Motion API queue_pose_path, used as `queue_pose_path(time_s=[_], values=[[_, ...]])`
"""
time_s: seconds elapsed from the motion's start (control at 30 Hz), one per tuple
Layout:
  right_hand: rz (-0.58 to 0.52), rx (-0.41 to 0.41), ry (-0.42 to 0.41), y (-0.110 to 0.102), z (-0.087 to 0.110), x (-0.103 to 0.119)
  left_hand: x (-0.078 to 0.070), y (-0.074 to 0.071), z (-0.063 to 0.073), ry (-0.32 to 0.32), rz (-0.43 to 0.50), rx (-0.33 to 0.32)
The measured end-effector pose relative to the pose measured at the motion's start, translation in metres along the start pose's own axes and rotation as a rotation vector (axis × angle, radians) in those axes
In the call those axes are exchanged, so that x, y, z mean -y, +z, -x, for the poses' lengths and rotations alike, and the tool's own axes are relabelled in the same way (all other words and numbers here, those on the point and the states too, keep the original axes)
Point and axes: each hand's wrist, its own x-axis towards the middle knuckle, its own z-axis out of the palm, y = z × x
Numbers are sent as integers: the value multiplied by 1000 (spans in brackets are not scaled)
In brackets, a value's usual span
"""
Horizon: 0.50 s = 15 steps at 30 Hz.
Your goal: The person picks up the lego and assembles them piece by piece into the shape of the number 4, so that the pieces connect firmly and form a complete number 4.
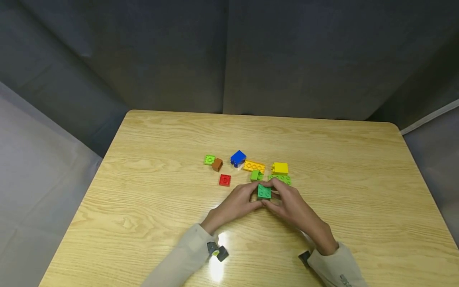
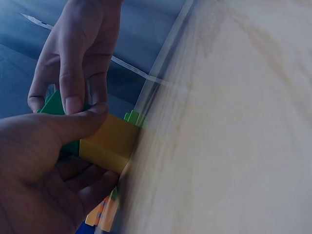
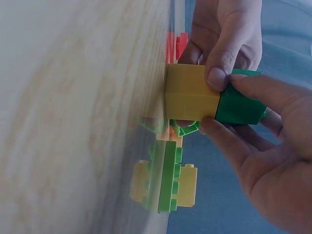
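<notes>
A green brick (image 1: 264, 192) with studs facing up sits on top of a yellow-orange brick (image 3: 191, 95), which shows only in the wrist views. My left hand (image 1: 237, 202) grips the yellow-orange brick, its thumb lying near the seam between the two. From the other side my right hand (image 1: 291, 202) pinches the green brick between thumb and fingers. The lower end of the pair is at the tabletop. Just beyond the fingertips lie a light green piece (image 1: 256, 175) and a flat lime green brick (image 1: 281, 179).
On the wooden table (image 1: 143, 207), past the hands, lie a yellow brick (image 1: 279, 168), a flat orange brick (image 1: 254, 166), a blue brick (image 1: 238, 158), a brown brick (image 1: 217, 164), a lime square piece (image 1: 209, 160) and a red square piece (image 1: 225, 180). Dark curtains (image 1: 161, 59) hang behind.
</notes>
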Motion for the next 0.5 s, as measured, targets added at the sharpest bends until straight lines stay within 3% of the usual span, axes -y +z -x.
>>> queue_pose_path(time_s=[0.5], values=[[-10,0,-12,0,1,-1,-1,1,1,-7,-12,-3]])
